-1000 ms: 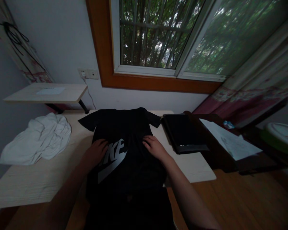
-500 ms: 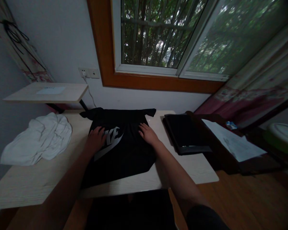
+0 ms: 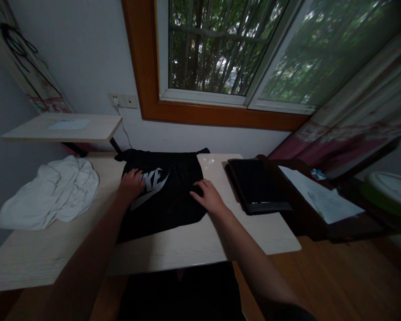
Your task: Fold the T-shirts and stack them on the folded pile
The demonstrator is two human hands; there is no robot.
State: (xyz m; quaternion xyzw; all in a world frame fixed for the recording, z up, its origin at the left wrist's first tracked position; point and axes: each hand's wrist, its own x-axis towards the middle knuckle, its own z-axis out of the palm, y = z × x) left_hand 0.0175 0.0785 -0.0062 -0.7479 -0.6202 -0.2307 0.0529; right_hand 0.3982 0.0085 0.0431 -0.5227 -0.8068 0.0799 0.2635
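A black T-shirt with a large grey-white printed logo lies spread on the pale wooden table, its short sleeves toward the wall. My left hand rests on the shirt's left side beside the print, fingers stretched out. On the right edge of the shirt is my right hand, its thumb held apart from the fingers and the fingers lightly bent. Both hands touch the cloth without a visible grip on it.
A crumpled white cloth lies at the left, below a small raised shelf. Flat black folders or a similar stack sit at the table's right. Farther right are white papers on dark furniture. A window stands behind.
The shirt's lower edge has moved away from the table's front edge, and its right side has drawn leftward. My right hand has shifted slightly nearer to me, its thumb now spread.
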